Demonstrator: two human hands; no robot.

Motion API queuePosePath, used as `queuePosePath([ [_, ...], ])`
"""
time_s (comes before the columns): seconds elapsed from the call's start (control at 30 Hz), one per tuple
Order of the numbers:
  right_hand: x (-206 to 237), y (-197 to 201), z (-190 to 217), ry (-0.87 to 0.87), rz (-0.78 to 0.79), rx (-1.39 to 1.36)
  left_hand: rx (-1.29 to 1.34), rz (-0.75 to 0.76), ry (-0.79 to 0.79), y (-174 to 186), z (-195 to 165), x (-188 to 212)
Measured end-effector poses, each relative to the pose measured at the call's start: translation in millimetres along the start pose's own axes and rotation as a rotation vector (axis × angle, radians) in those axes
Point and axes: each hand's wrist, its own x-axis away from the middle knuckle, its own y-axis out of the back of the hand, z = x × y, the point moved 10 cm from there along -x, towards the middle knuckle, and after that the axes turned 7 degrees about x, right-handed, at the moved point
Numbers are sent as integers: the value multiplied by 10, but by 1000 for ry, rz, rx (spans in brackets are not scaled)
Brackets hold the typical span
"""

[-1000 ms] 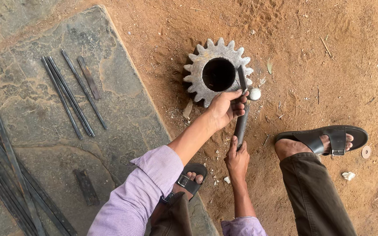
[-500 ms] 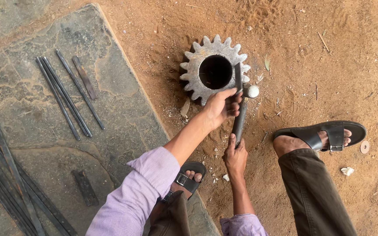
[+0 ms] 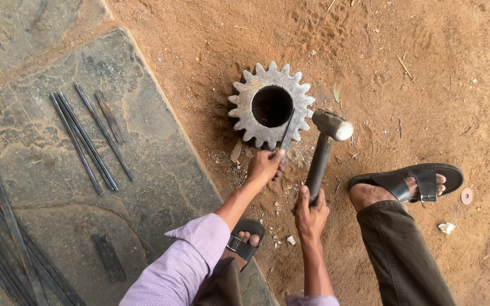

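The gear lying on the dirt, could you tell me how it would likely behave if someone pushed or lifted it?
The gear looks like thick, rusty metal, so it is probably heavy and rigid. It lies flat on the loose dirt, so a push would likely make it drag rather than roll or tip. Its rough teeth should give a firm grip.

Head view, straight down, near ground

The gear [image 3: 271,105] lies on dirt, rods [image 3: 89,136] left on a slab [image 3: 160,153], hammer [image 3: 323,148] right, apparently apart.
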Motion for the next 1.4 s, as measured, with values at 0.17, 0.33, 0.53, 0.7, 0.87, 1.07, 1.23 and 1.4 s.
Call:
queuePosePath([
  [0.17, -299, 38, -197, -47, 33, 440, -333, -114, -79, 52, -90, 11],
  [0.33, -402, 71, -404, -122, -16, 391, 3, -114, -309, 371, -83, 212],
  [0.53, -580, 81, -473, -35, -13, 433, 543, -420, -318, 2244, 854, 722],
  [0.7, -814, 114, -478, 77, -18, 592, 324, -1043, 30, 4076, 2072, 2190],
  [0.87, -808, 108, -478, -4, -17, 641, -619, -1075, 400, 4672, 1747, 2693],
  [1.07, -569, 145, -247, -20, 25, 529, -733, -1055, -223, 4300, -131, 1162],
  [1.23, -428, 154, -178, -101, 9, 498, -705, -1013, -59, 4002, -454, 508],
  [1.4, -415, 137, -152, -125, 3, 506, -694, -979, -84, 3911, -275, 563],
])
